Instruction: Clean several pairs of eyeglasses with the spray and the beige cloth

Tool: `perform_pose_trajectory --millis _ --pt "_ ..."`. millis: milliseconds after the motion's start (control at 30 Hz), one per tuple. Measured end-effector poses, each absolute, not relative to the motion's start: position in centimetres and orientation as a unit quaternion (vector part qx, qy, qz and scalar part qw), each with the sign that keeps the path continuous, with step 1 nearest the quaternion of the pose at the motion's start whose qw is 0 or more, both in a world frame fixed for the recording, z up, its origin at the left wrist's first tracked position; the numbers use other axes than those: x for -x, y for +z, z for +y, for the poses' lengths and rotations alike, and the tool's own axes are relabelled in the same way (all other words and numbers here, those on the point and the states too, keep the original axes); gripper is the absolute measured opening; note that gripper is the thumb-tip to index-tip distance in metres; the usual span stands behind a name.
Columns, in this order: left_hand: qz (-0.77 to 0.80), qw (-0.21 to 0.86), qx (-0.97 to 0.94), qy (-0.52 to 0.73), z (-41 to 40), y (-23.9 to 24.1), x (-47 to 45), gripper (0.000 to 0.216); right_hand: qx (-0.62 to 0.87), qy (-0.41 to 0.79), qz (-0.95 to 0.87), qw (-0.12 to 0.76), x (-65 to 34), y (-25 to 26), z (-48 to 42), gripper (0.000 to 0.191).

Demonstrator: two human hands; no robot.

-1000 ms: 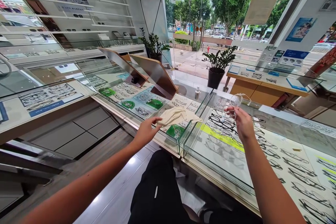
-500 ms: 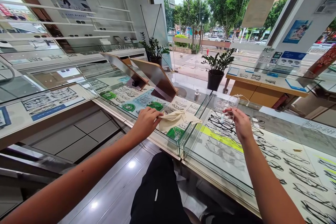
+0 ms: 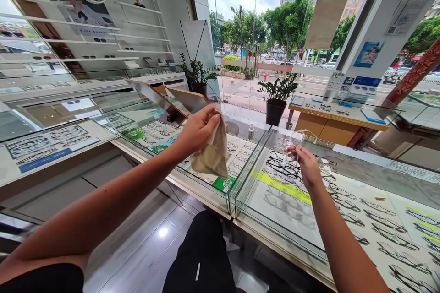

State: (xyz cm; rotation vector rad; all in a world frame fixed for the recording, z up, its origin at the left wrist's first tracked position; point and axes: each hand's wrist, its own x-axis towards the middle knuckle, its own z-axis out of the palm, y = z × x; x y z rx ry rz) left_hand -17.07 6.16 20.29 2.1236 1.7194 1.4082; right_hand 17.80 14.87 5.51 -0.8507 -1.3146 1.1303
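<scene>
A pale yellow cloth (image 3: 211,158) hangs from my left hand (image 3: 200,129), pinched between thumb and fingers above the glass counter. Over the right-hand display case, my right hand (image 3: 308,165) is closed on a pair of clear-framed eyeglasses (image 3: 297,138); part of the frame is hidden by the fingers. Beneath that hand, rows of dark eyeglasses (image 3: 282,165) lie under the glass, beside a bright yellow strip (image 3: 282,186). Between the two hands a small white bottle (image 3: 251,132) stands upright on the counter top.
Two tilted mirrors (image 3: 188,100) stand on the left counter (image 3: 165,121). A potted plant (image 3: 276,110) is by the window, with a wooden display table (image 3: 330,126) to its right. Where the two glass cases meet, a vertical glass edge (image 3: 231,203) runs near my knees.
My left hand has lifted the cloth off the counter top, so it now hangs down. My right hand still holds the eyeglasses in nearly the same spot. The view has tilted up slightly.
</scene>
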Motion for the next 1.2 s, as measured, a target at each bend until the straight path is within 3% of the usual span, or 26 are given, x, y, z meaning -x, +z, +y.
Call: perform_pose_trajectory --millis 133,333,433,533,700,800,900,1067,1133,1200 --pt "0.541 0.037 -0.713 0.444 6.4 22.5 14.9 0.026 0.361 0.484 -0.557 0.570 -17.9 5.4 15.0 0.036" --pt "0.507 0.259 -0.675 0.469 6.9 23.1 13.0 0.032 0.363 0.483 -0.554 0.573 -18.1 5.5 15.1 0.033" --pt "0.531 0.294 -0.659 0.445 8.2 21.4 13.5 0.036 0.364 0.482 -0.555 0.571 -18.1 5.6 15.0 0.033" --pt "0.572 0.258 -0.682 0.377 10.6 18.4 15.4 0.038 0.363 0.487 -0.550 0.573 -18.0 5.8 15.0 0.033" --pt "0.659 0.064 -0.713 0.233 13.6 14.1 18.7 0.027 0.365 0.481 -0.559 0.568 -18.0 5.8 14.9 0.033" --pt "0.653 0.012 -0.736 0.176 12.8 13.0 18.3 0.027 0.364 0.481 -0.562 0.566 -18.0 5.8 14.9 0.030" --pt "0.624 0.042 -0.768 0.139 10.2 12.2 16.0 0.029 0.363 0.484 -0.561 0.565 -18.0 5.6 15.0 0.029" --pt "0.539 0.286 -0.788 0.082 7.6 10.1 14.0 0.044 0.361 0.489 -0.561 0.562 -18.0 5.6 15.0 0.026" --pt "0.569 0.249 -0.777 0.098 8.0 9.1 14.8 0.041 0.360 0.491 -0.561 0.561 -17.9 5.6 14.9 0.026" --pt "0.636 0.148 -0.753 0.083 9.0 8.1 16.0 0.039 0.361 0.490 -0.562 0.560 -17.9 5.6 14.9 0.027"
